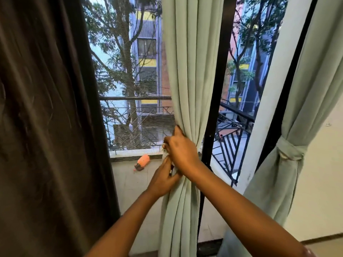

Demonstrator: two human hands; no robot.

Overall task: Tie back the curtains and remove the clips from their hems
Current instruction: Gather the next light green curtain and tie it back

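Note:
A pale green curtain [191, 75] hangs in the middle of the window, gathered into folds at sill height. My right hand [181, 151] wraps around the bunched fabric from the left side. Just below it, my left hand [163, 179] pinches a pale strip, apparently the tie-back [165, 157], against the same folds. A second pale green curtain [304, 101] at the right is bound with a knotted fabric tie [289, 151]. No clip is clearly visible; the hems are out of view.
A dark brown curtain [46, 117] fills the left side. An orange object [142, 162] lies on the window sill [128, 175]. A black window frame post [215, 108] stands behind the middle curtain. Balcony railing [230, 145] and buildings lie outside.

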